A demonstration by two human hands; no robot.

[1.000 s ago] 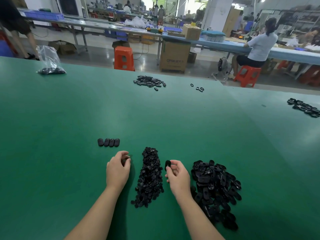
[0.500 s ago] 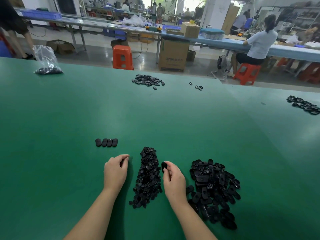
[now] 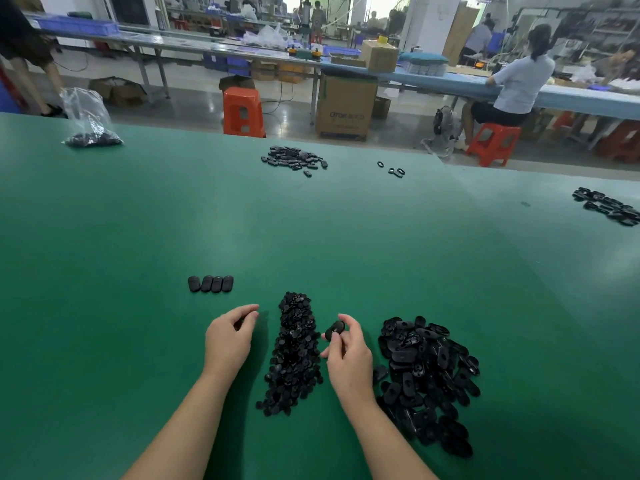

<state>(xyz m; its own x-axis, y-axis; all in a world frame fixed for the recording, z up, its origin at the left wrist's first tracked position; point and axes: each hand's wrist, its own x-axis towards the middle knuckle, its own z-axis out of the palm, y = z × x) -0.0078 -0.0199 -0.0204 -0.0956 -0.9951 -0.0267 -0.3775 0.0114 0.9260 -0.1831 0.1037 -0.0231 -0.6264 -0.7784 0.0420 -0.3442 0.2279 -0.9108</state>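
Little has shifted since the earlier frame but the black shell tilting. Across the worktop, far beyond the small-parts pile, a carton carries print too blurred to read. Right of the pile, the right hand pinches the shell in its fingers. Left of it, the left hand is curled, contents unclear. Best, I judge, to seat an insert squarely and press evenly.

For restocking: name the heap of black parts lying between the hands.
The narrow heap of small parts, between left hand and right hand; the wider heap of oval shells lies right of both.
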